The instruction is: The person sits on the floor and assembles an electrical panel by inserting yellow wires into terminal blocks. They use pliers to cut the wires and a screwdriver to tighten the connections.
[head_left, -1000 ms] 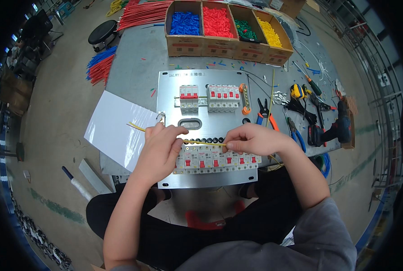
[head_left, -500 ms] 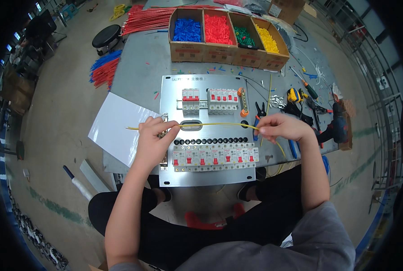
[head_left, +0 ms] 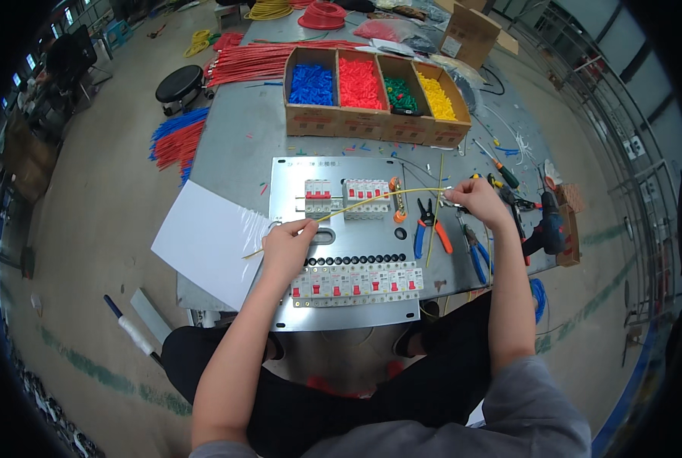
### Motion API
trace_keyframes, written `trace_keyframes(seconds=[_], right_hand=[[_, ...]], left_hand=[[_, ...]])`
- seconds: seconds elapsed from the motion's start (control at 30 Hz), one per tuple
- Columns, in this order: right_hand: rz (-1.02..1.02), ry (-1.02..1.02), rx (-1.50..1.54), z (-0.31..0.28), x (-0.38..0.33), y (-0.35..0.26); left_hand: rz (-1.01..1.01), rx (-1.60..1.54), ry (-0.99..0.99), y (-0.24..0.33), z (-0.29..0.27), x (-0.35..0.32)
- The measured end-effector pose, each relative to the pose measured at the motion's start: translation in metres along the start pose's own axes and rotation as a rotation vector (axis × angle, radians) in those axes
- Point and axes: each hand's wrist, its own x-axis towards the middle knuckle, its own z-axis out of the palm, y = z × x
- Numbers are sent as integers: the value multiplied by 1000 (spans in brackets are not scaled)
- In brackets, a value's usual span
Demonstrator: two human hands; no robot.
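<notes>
A thin yellow wire [head_left: 379,195] slants over the metal panel [head_left: 341,166]. My left hand [head_left: 286,248] pinches it between thumb and fingers, and a short tail sticks out toward the white sheet. The wire's far end reaches the fingertips of my right hand [head_left: 480,202]. That hand is closed over several small silver terminals [head_left: 453,204] on the table; what it grips is hidden. Beneath the wire, the panel carries a three-switch breaker [head_left: 318,196], a second breaker group [head_left: 366,195] and a long breaker row [head_left: 356,285] at the near edge.
Orange-and-blue wire strippers [head_left: 430,229] and blue-handled pliers [head_left: 476,256] lie right of the panel. Farther right are a screwdriver [head_left: 500,166] and a power drill [head_left: 547,227]. A cardboard box [head_left: 356,126] of coloured sleeves stands behind. A white sheet [head_left: 200,244] lies left.
My right hand has moved away from me to the silver terminals. My left hand still pinches the wire, which now slopes up to the right. The view has shifted, showing more of the table's back.
</notes>
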Motion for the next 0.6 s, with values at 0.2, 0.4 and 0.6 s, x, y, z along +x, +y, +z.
trace_keyframes(seconds=[0.2, 0.4, 0.6], right_hand=[[-205, 108, -185, -8, 35, -32], [-307, -58, -274, 26, 78, -59], [-460, -173, -270, 71, 101, -73]], left_hand=[[4, 53, 73, 17, -7, 0], [-104, 34, 163, 0, 6, -11], [-86, 45, 185, 3, 9, -13]])
